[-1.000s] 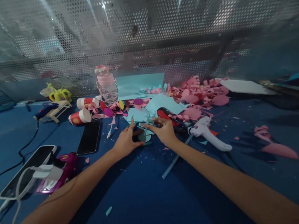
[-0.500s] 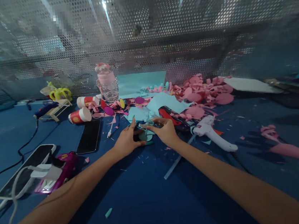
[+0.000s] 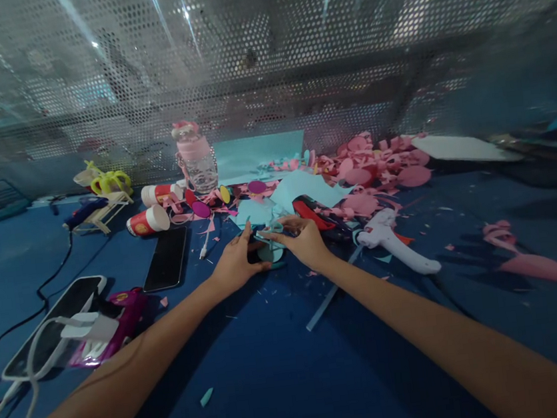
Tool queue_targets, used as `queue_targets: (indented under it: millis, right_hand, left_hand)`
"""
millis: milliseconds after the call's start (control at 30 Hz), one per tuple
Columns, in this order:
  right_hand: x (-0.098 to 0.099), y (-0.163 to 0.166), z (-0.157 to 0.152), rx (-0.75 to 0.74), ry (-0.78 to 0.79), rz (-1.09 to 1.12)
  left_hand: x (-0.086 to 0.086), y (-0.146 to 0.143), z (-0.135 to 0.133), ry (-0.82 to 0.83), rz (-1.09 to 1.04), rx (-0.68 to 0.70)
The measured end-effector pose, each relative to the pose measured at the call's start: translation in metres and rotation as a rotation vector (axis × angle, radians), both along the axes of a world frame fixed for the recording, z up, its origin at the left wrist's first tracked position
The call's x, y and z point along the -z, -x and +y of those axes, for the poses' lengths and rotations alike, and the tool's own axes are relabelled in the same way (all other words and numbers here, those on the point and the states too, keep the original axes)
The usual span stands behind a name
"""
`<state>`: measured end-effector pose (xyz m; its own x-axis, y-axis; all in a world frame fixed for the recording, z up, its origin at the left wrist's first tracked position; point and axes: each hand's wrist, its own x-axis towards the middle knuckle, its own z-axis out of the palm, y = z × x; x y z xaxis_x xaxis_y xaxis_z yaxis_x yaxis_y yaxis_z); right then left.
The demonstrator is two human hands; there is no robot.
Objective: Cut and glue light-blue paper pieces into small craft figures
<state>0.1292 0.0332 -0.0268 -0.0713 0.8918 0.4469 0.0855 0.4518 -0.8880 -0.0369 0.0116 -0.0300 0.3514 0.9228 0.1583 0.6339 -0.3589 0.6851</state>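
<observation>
At the far left of the blue desk (image 3: pixel 278 383), a white-cased phone (image 3: pixel 50 325) is lying beside a purple pouch (image 3: pixel 115 321), and a black phone (image 3: pixel 166 259) is lying flat further in. Two red paper cups (image 3: pixel 151 218) are lying on their sides behind it, near a pink-lidded bottle (image 3: pixel 196 158) standing upright. At the centre, the left hand (image 3: pixel 234 264) is pressing down just beside a small pale-blue paper piece (image 3: pixel 269 253), its grip narrow, fingers touching the piece's left edge. The right hand (image 3: pixel 305 239) is meeting it from the other side, fingertips pinching the same piece; how tightly I cannot tell. To the right, a white glue gun (image 3: pixel 396 242) is lying on the desk, with pink paper scraps (image 3: pixel 375 171) heaped behind it.
</observation>
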Motion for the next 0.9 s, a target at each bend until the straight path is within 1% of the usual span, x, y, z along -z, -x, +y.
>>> queue_targets:
  millis: [100,467,667,900]
  right_hand:
    - [-0.0004,-0.0002,0.0004,-0.021,-0.021,-0.008]
    - [0.0029,-0.0002,0.0030,-0.021,-0.075,-0.044]
    - [-0.0003,0.0004,0.0012,0.003,-0.071,-0.074]
    - [0.0010,0.0000,0.0026,0.014,-0.047,-0.073]
  left_hand:
    - [0.0007,0.0001,0.0003,-0.009,-0.012,0.006]
    - [-0.0012,-0.0008,0.0005,-0.011,0.004,-0.004]
    - [0.0044,0.0005,0.0025,-0.041,-0.015,0.001]
    - [0.0041,0.0009,0.0024,-0.010,-0.016,-0.003]
